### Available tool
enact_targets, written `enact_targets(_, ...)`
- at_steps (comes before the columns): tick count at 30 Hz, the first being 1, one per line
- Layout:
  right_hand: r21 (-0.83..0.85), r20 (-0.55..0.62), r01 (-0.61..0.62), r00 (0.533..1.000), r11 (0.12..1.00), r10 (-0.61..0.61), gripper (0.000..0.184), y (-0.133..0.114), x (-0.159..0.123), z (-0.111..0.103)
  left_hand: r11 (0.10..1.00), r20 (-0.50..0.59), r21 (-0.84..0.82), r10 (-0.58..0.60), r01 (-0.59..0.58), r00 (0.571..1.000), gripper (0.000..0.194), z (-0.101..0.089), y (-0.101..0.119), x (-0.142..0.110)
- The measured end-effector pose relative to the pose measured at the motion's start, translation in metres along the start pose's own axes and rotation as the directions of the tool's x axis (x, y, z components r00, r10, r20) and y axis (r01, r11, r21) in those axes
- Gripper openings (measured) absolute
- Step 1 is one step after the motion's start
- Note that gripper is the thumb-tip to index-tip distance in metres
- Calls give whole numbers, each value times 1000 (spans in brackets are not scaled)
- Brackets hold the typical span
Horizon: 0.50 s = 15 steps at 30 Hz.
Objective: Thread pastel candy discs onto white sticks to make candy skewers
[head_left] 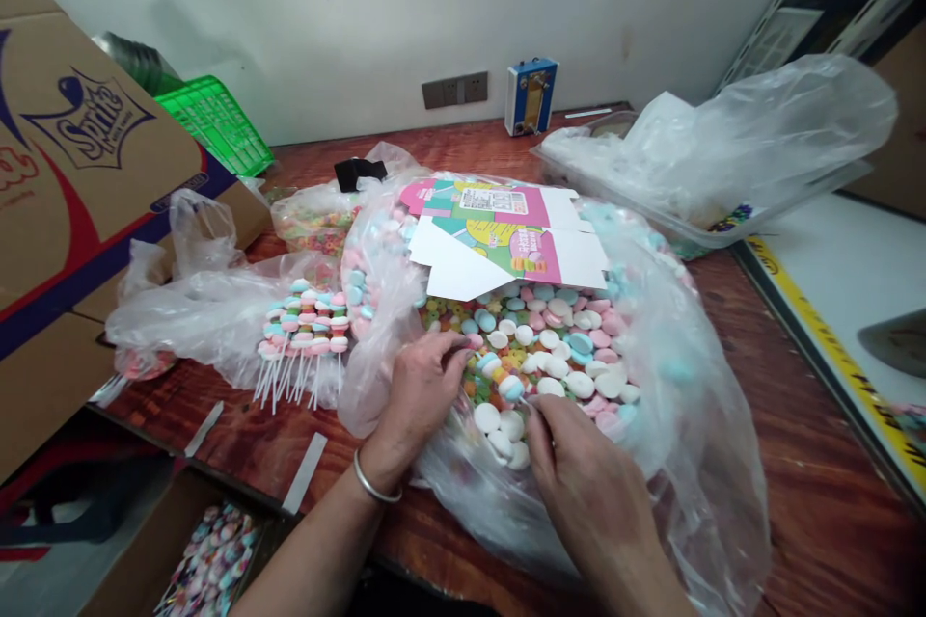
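My right hand (579, 453) pinches the white stick of a candy skewer (510, 388), which carries pale blue and white marshmallow pieces with gummy rings between them. My left hand (426, 381), wearing a silver bangle, has thumb and forefinger closed at a pink marshmallow (473, 341) by the skewer's far end. Both hands are over a large clear plastic bag (694, 463), spread open. In it lie loose white, pink and blue marshmallows (579, 384) and yellow-green and orange gummies (441, 310). Left of the bag, several finished-looking skewers (308, 323) lie stacked, sticks toward me.
A flattened printed carton (506, 236) lies across the bag's far side. A Sprite box (94, 164) and green basket (217, 125) stand left. A plastic tub (767, 222) is at right, a blue device (531, 96) by the wall. Below left, a box holds more skewers (213, 554).
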State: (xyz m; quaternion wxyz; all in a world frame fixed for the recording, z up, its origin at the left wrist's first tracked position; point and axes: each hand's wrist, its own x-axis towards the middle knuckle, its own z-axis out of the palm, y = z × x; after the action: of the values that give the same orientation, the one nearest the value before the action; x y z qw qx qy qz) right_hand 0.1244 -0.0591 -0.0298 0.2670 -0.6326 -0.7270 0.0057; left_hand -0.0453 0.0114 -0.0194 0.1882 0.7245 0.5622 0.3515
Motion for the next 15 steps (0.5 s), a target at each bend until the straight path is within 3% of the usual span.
enact_targets(4, 10, -10, -11, 1000, 1000, 11, 33, 0, -4, 1, 968, 44, -208, -137, 143, 990, 16, 3, 3, -2)
enact_targets(7, 29, -29, 9, 1000, 1000, -8, 33, 1, -9, 3, 941, 75, -273, -188, 201, 979, 14, 8, 4, -7)
enact_targets(12, 237, -35, -62, 997, 970, 72, 30, 3, -21, 12, 968, 96, -239, -59, 80, 994, 18, 13, 9, -22)
enact_targets(15, 456, 46, -216, 974, 863, 220, 29, 7, -26, 16, 981, 73, -193, 33, -19, 997, 23, 15, 9, -24)
